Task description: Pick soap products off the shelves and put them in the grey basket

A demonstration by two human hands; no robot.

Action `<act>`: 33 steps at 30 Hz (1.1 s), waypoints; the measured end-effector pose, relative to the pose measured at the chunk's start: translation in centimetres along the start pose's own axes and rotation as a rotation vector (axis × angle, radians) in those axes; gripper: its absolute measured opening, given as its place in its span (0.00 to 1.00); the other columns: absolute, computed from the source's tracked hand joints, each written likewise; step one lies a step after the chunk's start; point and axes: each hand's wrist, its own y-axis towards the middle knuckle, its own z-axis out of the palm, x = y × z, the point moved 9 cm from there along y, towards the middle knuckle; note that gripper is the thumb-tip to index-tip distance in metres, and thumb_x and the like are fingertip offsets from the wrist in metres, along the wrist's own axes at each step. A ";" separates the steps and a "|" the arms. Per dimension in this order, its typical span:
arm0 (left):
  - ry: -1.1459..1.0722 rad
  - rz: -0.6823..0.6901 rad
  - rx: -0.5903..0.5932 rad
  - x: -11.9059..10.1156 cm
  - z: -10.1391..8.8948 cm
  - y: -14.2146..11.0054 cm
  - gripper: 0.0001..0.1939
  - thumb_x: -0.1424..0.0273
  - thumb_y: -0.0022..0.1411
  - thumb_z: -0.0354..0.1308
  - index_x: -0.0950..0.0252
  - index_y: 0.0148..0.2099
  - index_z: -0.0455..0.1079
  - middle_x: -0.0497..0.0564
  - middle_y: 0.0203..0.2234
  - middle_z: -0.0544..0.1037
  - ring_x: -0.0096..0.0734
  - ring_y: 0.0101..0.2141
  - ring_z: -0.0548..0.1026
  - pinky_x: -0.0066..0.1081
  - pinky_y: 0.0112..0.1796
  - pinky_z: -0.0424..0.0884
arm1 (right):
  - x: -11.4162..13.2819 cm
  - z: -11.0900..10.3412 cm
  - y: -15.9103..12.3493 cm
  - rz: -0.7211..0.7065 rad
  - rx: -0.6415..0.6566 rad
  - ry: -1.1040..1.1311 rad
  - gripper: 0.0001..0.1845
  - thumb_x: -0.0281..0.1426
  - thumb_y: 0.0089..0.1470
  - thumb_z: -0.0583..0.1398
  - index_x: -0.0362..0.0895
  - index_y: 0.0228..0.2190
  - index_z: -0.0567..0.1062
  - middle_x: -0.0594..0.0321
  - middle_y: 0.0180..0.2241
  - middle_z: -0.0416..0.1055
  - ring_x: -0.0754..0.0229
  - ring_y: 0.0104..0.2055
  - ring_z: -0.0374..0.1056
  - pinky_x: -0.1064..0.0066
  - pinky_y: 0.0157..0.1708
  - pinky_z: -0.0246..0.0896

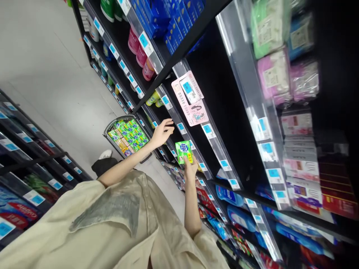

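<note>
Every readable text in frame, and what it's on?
"Colgate": red-and-blue box, lower left.
"超能", probably: green pack in the right hand.
".00": price tag on the pink card; first digit unclear.
Too small or blurred: the card's small print, other shelf tags, packs in the basket.

Place: shop, self-service aisle. Evidence: black metal shelving [170, 65] on both sides of a smooth pale grey floor [56, 45]; clear plastic shelf-edge strips [238, 56] carrying small rectangular white-and-blue price labels [207, 129]; one pink printed promotional card [197, 115]; stacked glossy blue cartons [179, 31]; red-and-blue Colgate boxes [22, 211]; dark plastic shopping basket [111, 124] holding rectangular green packets [131, 132].
</note>
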 end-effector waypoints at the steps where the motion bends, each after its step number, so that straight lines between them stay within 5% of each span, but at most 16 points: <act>1: 0.097 0.104 -0.011 -1.2 0.7 1.1 0.26 0.60 0.67 0.65 0.60 0.64 0.68 0.63 0.63 0.72 0.45 0.54 0.79 0.47 0.52 0.81 | -0.2 -0.5 0.4 0.009 -0.001 0.018 0.33 0.43 0.39 0.77 0.42 0.45 0.78 0.58 0.41 0.81 0.56 0.41 0.76 0.62 0.49 0.73; 6: 0.723 0.629 0.059 -7.3 3.6 3.8 0.32 0.67 0.70 0.61 0.60 0.72 0.60 0.64 0.75 0.55 0.59 0.74 0.52 0.63 0.71 0.54 | -1.3 -2.5 1.6 -0.003 0.029 0.081 0.33 0.43 0.41 0.77 0.41 0.47 0.79 0.57 0.43 0.82 0.55 0.42 0.78 0.60 0.51 0.75; 10: 1.128 0.845 0.259 -10.0 5.4 6.1 0.40 0.81 0.65 0.56 0.58 0.76 0.54 0.60 0.79 0.47 0.54 0.77 0.38 0.65 0.73 0.42 | -2.8 -2.8 2.4 -0.001 0.049 0.114 0.33 0.44 0.40 0.77 0.40 0.45 0.80 0.56 0.43 0.82 0.55 0.42 0.79 0.59 0.50 0.75; 14: 1.358 1.013 0.496 -11.7 7.7 8.3 0.47 0.84 0.60 0.54 0.62 0.79 0.47 0.62 0.79 0.46 0.51 0.77 0.37 0.65 0.73 0.38 | -3.8 -2.9 3.4 0.014 0.054 0.148 0.34 0.44 0.38 0.77 0.41 0.45 0.79 0.57 0.43 0.82 0.55 0.42 0.79 0.61 0.49 0.76; 18: 1.455 1.038 0.665 -11.7 9.1 9.8 0.49 0.85 0.57 0.56 0.64 0.78 0.48 0.63 0.78 0.49 0.51 0.77 0.40 0.62 0.73 0.38 | -4.5 -3.2 3.9 0.014 0.062 0.141 0.33 0.44 0.40 0.77 0.41 0.44 0.79 0.56 0.43 0.83 0.54 0.42 0.79 0.61 0.48 0.77; 23: 1.429 0.967 0.663 -11.7 8.7 10.7 0.45 0.86 0.59 0.51 0.63 0.77 0.54 0.60 0.77 0.55 0.46 0.77 0.44 0.59 0.74 0.43 | -5.4 -3.4 4.0 -0.013 0.072 0.112 0.32 0.45 0.42 0.76 0.41 0.45 0.79 0.56 0.42 0.83 0.53 0.40 0.80 0.60 0.45 0.78; 28: 1.329 0.958 0.596 -12.6 8.9 10.4 0.45 0.87 0.59 0.51 0.60 0.77 0.55 0.58 0.76 0.57 0.46 0.77 0.48 0.61 0.74 0.42 | -4.2 -2.4 4.6 -0.041 0.064 0.086 0.32 0.45 0.41 0.77 0.41 0.44 0.79 0.55 0.41 0.83 0.50 0.43 0.80 0.58 0.46 0.78; 33: 1.243 0.896 0.390 -11.3 8.5 7.4 0.47 0.87 0.62 0.47 0.58 0.80 0.44 0.55 0.79 0.45 0.45 0.77 0.35 0.63 0.74 0.40 | 0.2 0.3 7.8 -0.105 0.124 -0.070 0.41 0.45 0.38 0.77 0.41 0.51 0.76 0.54 0.43 0.82 0.47 0.45 0.79 0.54 0.49 0.78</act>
